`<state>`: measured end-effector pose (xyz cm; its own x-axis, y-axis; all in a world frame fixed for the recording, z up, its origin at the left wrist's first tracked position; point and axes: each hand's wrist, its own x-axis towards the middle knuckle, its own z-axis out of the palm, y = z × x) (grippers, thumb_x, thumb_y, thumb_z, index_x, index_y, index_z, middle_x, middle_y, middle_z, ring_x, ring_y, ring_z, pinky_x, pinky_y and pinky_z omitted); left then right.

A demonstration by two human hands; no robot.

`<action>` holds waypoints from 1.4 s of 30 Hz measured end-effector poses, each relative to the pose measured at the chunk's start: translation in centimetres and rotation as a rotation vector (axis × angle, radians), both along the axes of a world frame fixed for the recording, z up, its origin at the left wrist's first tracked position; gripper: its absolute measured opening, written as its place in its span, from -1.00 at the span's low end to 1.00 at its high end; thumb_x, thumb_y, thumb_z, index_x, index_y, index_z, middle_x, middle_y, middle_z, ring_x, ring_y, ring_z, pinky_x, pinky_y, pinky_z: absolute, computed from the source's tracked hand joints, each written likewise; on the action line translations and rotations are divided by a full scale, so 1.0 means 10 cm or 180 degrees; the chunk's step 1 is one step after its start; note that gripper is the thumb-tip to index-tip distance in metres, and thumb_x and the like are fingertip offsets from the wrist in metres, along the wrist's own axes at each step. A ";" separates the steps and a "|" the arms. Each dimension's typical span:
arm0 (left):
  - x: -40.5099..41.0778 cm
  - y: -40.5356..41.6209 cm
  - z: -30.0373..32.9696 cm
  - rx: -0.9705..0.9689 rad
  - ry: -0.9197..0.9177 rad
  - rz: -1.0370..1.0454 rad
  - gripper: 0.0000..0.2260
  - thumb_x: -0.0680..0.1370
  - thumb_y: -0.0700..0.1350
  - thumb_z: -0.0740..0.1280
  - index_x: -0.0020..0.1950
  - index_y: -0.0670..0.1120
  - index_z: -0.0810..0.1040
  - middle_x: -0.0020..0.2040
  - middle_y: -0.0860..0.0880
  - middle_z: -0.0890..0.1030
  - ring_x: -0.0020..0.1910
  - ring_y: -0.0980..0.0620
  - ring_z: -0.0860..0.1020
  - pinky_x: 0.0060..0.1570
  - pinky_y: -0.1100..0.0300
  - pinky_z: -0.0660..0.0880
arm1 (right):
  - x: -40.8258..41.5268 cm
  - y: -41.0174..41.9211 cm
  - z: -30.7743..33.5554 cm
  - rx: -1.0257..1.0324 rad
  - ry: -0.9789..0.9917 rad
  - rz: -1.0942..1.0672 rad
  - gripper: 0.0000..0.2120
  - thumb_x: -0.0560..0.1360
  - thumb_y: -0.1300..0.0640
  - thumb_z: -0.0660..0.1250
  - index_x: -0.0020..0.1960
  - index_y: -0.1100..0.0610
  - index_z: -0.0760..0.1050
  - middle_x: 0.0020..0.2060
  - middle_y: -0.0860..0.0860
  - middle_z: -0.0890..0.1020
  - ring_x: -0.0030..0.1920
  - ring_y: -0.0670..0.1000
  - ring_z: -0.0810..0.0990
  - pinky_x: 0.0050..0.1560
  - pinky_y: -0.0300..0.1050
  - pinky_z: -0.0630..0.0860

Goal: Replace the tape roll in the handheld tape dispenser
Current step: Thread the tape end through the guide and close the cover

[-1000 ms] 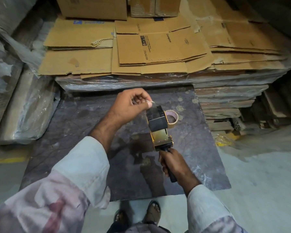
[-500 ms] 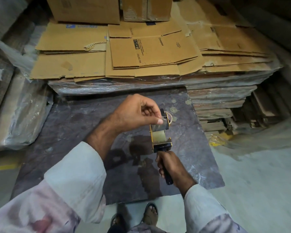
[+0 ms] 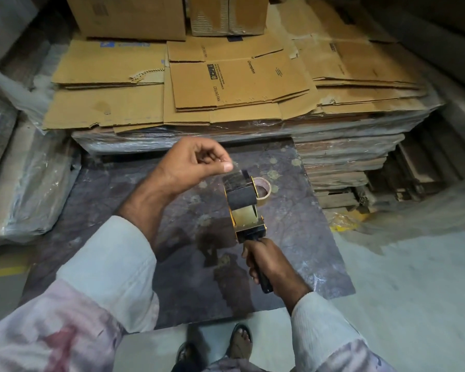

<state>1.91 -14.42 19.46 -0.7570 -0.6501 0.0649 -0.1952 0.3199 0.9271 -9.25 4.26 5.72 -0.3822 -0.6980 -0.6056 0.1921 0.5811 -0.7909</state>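
Dispenser (image 3: pixel 243 208) handle in right grip (image 3: pixel 269 260), tape end (image 3: pixel 235 173) pinched by left grip (image 3: pixel 193 162)

Tape dispenser (image 3: pixel 244 208) in right hand (image 3: pixel 266 260), left hand (image 3: pixel 192 161) pinching tape end.

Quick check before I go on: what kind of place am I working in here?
Probably a warehouse or packing store: flattened cartons stacked on a plastic-wrapped pile, more cardboard stacks to the right, on a bare concrete floor.
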 end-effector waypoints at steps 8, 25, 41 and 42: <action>-0.08 -0.05 -0.06 0.0225 0.0185 0.0242 -0.92 0.44 -0.21 0.55 -0.11 -0.13 0.70 -0.14 -0.12 0.69 -0.21 0.03 0.50 -0.13 0.20 0.51 | 0.03 0.07 0.09 -0.0040 -0.0035 0.0140 -0.81 0.48 0.22 0.24 -0.31 0.18 0.44 -0.54 0.05 0.40 -0.60 0.06 0.33 -0.53 -0.18 0.28; -0.10 -0.07 -0.64 0.1524 -0.0094 0.0736 -0.83 0.46 -0.26 0.51 -0.25 -0.01 0.64 -0.17 0.01 0.74 -0.13 0.03 0.68 -0.03 0.07 0.55 | 0.18 0.20 0.15 -0.0183 0.0161 0.0275 -0.79 0.52 0.24 0.26 -0.29 0.20 0.46 -0.53 0.06 0.42 -0.62 0.08 0.36 -0.54 -0.17 0.32; 0.15 0.04 -1.10 0.2522 0.0832 0.1262 -0.79 0.53 -0.33 0.29 0.01 -0.13 0.69 -0.19 -0.05 0.72 -0.19 0.03 0.63 -0.10 0.13 0.52 | 0.07 0.17 0.31 -0.0914 0.2089 0.0742 -0.39 0.43 -0.27 0.44 0.38 -0.08 0.36 0.22 -0.09 0.38 0.15 -0.19 0.42 0.02 -0.55 0.30; 0.15 0.05 -1.11 0.2549 0.0865 0.1221 -0.79 0.54 -0.32 0.28 -0.01 -0.11 0.69 -0.19 -0.05 0.72 -0.19 0.03 0.62 -0.11 0.12 0.52 | 0.06 0.17 0.32 -0.0863 0.2149 0.0760 -0.38 0.44 -0.28 0.43 0.39 -0.07 0.35 0.21 -0.10 0.36 0.14 -0.19 0.41 -0.02 -0.56 0.26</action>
<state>3.43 -13.94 8.41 -0.5056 -0.7805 -0.3678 0.1010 -0.4769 0.8731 -8.65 5.99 8.96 -0.4288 -0.8989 -0.0900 -0.4899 0.3150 -0.8129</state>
